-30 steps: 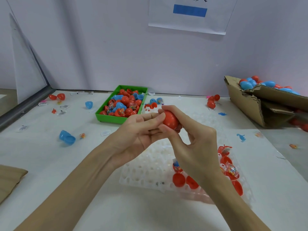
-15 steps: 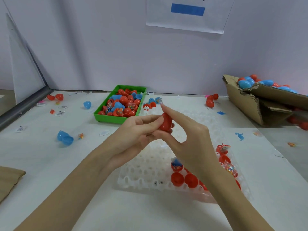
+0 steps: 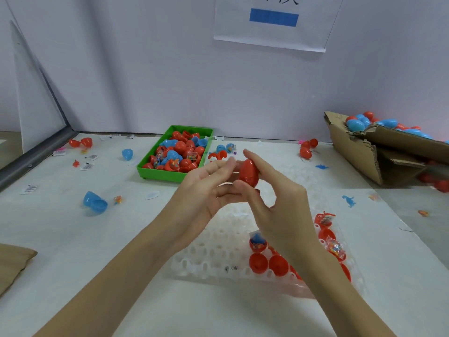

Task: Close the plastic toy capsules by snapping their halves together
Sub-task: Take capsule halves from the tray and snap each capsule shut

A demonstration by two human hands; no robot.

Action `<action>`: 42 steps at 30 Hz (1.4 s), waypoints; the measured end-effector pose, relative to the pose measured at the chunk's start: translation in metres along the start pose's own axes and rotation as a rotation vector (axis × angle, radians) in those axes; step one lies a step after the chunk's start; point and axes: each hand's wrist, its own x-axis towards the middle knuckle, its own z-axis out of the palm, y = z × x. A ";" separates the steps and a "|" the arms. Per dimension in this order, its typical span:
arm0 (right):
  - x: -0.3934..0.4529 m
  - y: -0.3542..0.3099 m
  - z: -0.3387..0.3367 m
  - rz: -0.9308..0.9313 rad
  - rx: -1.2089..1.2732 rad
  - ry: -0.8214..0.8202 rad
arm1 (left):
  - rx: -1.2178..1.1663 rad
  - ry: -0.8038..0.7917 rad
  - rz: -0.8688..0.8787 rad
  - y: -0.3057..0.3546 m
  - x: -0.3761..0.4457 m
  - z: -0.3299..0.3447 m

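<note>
Red capsule [image 3: 248,172] held mid-air above white tray [image 3: 218,249], pinched end to end by right hand [image 3: 279,205] between forefinger on top and thumb below. Long axis near upright, tilted slightly, narrow end up. Looks closed already. Left hand [image 3: 206,193] just beside it on the left, fingers relaxed and spread, tips possibly brushing. Open red halves [image 3: 258,262] wait in tray below right wrist.
</note>
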 end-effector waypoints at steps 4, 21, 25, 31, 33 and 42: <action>-0.002 -0.003 0.002 -0.060 -0.020 -0.023 | -0.008 -0.024 -0.066 0.004 0.000 -0.005; -0.001 -0.014 -0.008 0.009 0.446 -0.061 | -0.047 -0.152 -0.067 0.013 -0.004 -0.009; -0.002 -0.014 -0.008 0.014 0.362 -0.060 | 0.034 -0.164 -0.059 0.014 -0.004 -0.011; -0.001 -0.011 -0.009 -0.089 0.098 0.008 | 0.137 -0.151 -0.035 0.009 -0.004 -0.009; -0.001 -0.009 -0.008 -0.121 0.002 0.018 | 0.130 -0.166 -0.049 0.008 -0.004 -0.009; 0.001 -0.002 -0.011 -0.143 -0.050 -0.016 | 0.002 -0.258 -0.182 0.008 -0.002 -0.010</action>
